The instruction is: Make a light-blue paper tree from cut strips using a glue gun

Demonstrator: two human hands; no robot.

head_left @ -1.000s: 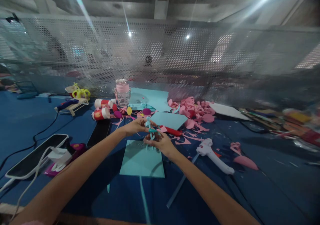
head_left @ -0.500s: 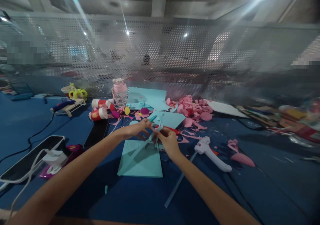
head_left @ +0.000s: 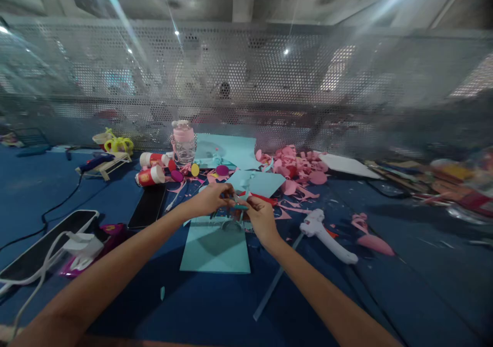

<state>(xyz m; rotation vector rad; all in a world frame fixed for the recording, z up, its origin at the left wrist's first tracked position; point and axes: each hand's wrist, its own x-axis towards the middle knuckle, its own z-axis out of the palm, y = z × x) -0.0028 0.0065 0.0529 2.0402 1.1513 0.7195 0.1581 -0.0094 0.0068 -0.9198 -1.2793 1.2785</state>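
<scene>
Two hands met over the blue table (head_left: 57,182) in the head view, the left hand (head_left: 210,199) and the right hand (head_left: 261,217) close together, fingers pinched on a small curled teal paper strip (head_left: 239,201) held between them, just above the far edge of a flat teal sheet (head_left: 215,247). The strip looked partly shaped, its curl small and too blurred to read further; judging by that, forming seemed underway and nothing was yet fixed to the sheet. A white glue gun (head_left: 326,235) lay untouched to the right, near a pink paper piece (head_left: 372,239). Pink scraps (head_left: 296,165), red-and-white cups (head_left: 152,171) and a pink-lidded jar (head_left: 183,141) sat beyond.
</scene>
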